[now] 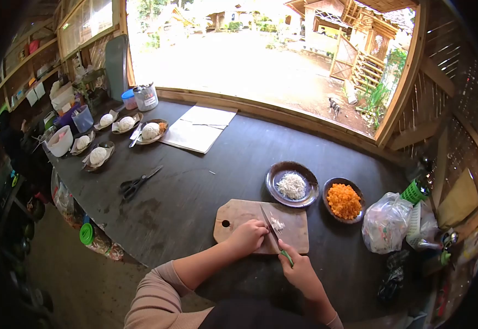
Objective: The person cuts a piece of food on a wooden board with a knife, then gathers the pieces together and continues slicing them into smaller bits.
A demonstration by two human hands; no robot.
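My right hand [300,268] is closed round the green handle of a kitchen knife [272,232], its blade pointing away from me over the wooden cutting board [238,215]. My left hand [248,238] rests on the board just left of the blade, fingers curled down; whatever they hold is hidden beneath them. Thin white shreds [277,223] lie right of the blade. Beyond the board is a dark plate [272,180] holding a heap of white shreds [291,186]. A dark bowl [328,211] of finely chopped orange food [344,200] stands to its right.
Black scissors [140,182] and a paper sheet [198,129] lie on the dark table [173,208]. Several plates with white rice mounds [151,131] stand far left, near a white tub [59,141]. A filled plastic bag [384,223] and green basket [414,192] stand right.
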